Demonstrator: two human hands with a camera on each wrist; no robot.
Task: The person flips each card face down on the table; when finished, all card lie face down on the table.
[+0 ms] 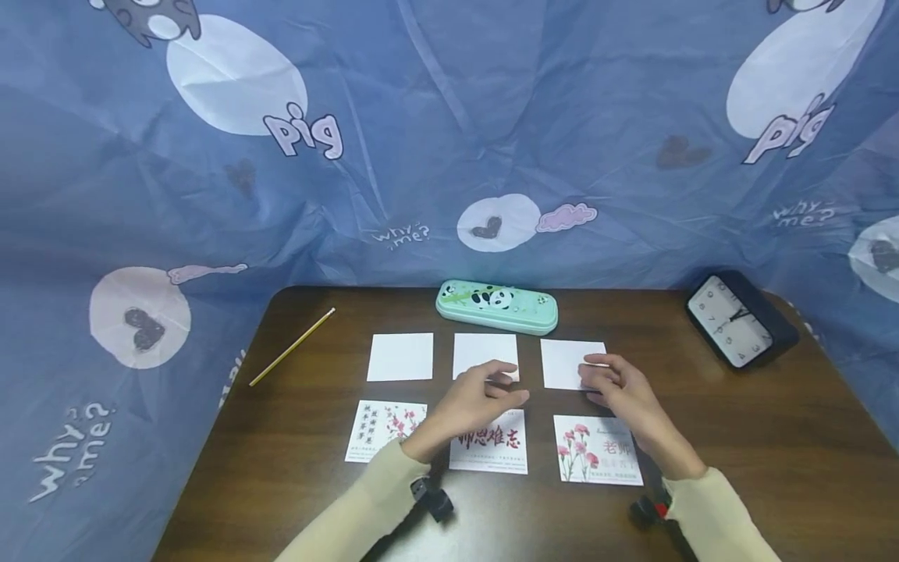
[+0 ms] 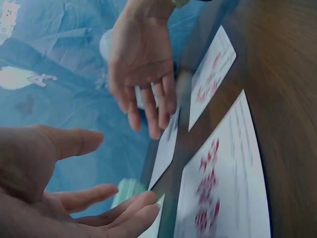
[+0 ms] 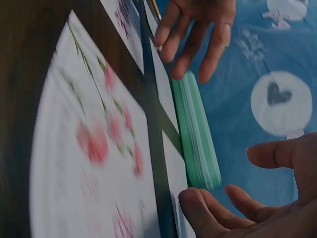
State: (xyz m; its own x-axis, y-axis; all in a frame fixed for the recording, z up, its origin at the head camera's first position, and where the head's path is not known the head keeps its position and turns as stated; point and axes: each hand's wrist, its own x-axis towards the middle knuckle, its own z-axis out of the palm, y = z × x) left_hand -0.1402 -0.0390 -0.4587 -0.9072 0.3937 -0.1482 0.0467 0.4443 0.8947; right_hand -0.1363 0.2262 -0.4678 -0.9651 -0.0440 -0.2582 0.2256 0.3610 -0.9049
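My left hand hovers between the middle blank white card and the middle printed card with red characters, its fingers relaxed and holding nothing. Over the right blank card is my right hand, fingers loosely bent, with no object in it. Below that hand lies a card with pink carnations. At the left end of the front row, a card with pink blossoms is partly covered by my left wrist. Another blank card lies above it. In the left wrist view, both palms face each other.
A green panda pencil case lies at the table's back edge, behind the blank cards. To the left is a yellow pencil. A black clock stands at the back right. Blue patterned fabric hangs behind the wooden table.
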